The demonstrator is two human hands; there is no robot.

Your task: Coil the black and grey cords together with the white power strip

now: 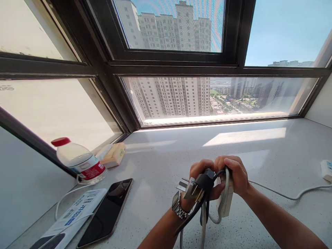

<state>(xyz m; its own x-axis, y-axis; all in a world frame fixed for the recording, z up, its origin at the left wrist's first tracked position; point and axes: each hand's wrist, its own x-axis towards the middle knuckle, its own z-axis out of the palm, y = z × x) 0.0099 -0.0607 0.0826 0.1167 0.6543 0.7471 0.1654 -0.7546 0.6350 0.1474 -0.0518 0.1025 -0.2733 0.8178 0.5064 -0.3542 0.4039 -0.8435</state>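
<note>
My left hand (pixel 198 173) is closed around a bundle of plugs: a black plug (pixel 204 182) with metal prongs and a grey-white plug (pixel 187 186) stick out toward me. A metal watch (pixel 178 206) sits on that wrist. My right hand (pixel 234 174) is closed on a white power strip (pixel 225 202), held on end, with a white cable looped over its fingers. Black and white cords (pixel 201 221) hang down from both hands over the speckled white sill (pixel 259 162).
A red-capped plastic bottle (pixel 79 160) lies on its side at the left by a small yellow packet (pixel 114 154). A dark phone (pixel 109 211) and a printed leaflet (pixel 75 214) lie nearer. A white cord (pixel 293 197) runs right to another white socket (pixel 327 170). Window glass stands behind.
</note>
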